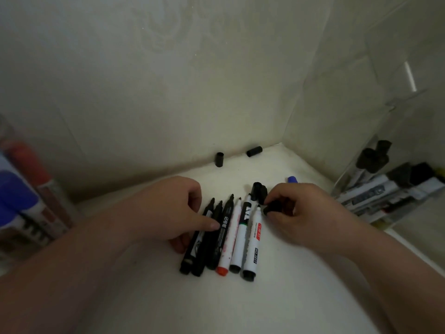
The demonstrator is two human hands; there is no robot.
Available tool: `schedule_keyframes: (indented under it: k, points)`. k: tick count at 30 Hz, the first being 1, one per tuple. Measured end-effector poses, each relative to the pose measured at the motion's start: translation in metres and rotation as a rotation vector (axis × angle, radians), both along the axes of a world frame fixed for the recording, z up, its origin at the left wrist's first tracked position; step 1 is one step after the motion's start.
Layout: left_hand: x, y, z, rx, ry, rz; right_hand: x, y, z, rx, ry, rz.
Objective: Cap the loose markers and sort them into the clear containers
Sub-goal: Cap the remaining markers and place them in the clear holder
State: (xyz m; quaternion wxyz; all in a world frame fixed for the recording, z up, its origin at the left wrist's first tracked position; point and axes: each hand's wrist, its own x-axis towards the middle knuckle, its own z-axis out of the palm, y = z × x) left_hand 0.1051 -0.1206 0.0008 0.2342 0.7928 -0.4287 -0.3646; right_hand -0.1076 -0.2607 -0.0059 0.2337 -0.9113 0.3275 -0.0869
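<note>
Right hand (pixel 305 213) clamped on a black cap (pixel 273 209); left hand (pixel 173 213) on the marker row.

Six uncapped markers (pixel 235 239) lay side by side on the white worktop (pixel 277 304) between the two hands, tips pointing away from the person. The right hand's curled fingers pinched the black cap just beside the tip of the marker nearest that hand. The left hand lay over the black markers on its side, thumb tip touching one; whether it gripped any could not be told. A second black cap (pixel 258 192) stood just beyond the right fingertips, with a blue cap (pixel 292 179) near it. Two more black caps (pixel 219 159) sat well beyond both hands, by the wall. A clear container (pixel 361 169) holding capped markers stood to the outside of the right hand.
</note>
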Motion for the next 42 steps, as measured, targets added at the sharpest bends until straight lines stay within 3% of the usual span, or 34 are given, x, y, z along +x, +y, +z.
schedule_keyframes:
  k: [2,5,8,10,13,16,22,26,29,32,35,37,39,42]
  points:
    - [0.001,0.000,-0.003,-0.047,-0.053,0.018,-0.002,-0.003,-0.001,0.074,-0.101,-0.019]
    - [-0.004,0.001,-0.004,-0.301,-0.384,0.050,-0.002,-0.008,-0.003,0.294,-0.266,-0.057]
    - [-0.025,0.007,0.002,-0.433,-0.444,-0.081,-0.003,-0.011,-0.004,0.550,-0.366,-0.103]
    - [-0.038,0.008,0.001,-0.418,-0.525,-0.192,-0.003,-0.012,-0.006,0.535,-0.357,-0.093]
    - [-0.029,0.003,-0.004,-0.379,-0.561,-0.075,-0.001,-0.012,-0.006,0.331,-0.272,-0.115]
    - [-0.013,0.001,-0.006,-0.344,-0.581,0.020,0.002,-0.011,-0.010,0.273,-0.292,-0.171]
    - [-0.017,0.005,0.005,-0.105,-0.516,-0.041,0.008,-0.002,-0.009,0.573,-0.579,-0.261]
    - [-0.014,0.009,0.003,-0.025,-0.534,-0.069,0.005,-0.001,-0.006,0.576,-0.684,-0.259]
    - [-0.012,0.008,-0.002,-0.084,-0.491,-0.008,0.006,-0.001,-0.004,0.594,-0.779,-0.236]
    - [-0.013,0.003,-0.002,-0.352,-0.275,0.137,0.007,-0.002,-0.004,0.674,-0.889,-0.186]
    - [-0.022,-0.002,0.002,-0.599,0.139,0.220,0.007,-0.001,-0.003,0.740,-0.955,-0.165]
    - [-0.029,-0.001,0.001,-0.650,0.368,0.210,0.007,0.003,0.000,0.789,-0.970,-0.137]
    - [-0.034,0.000,-0.008,-0.650,0.315,0.161,0.007,0.007,0.003,0.857,-0.980,-0.104]
    - [-0.034,0.002,-0.020,-0.720,0.000,0.041,0.007,0.011,0.005,0.910,-0.972,-0.018]
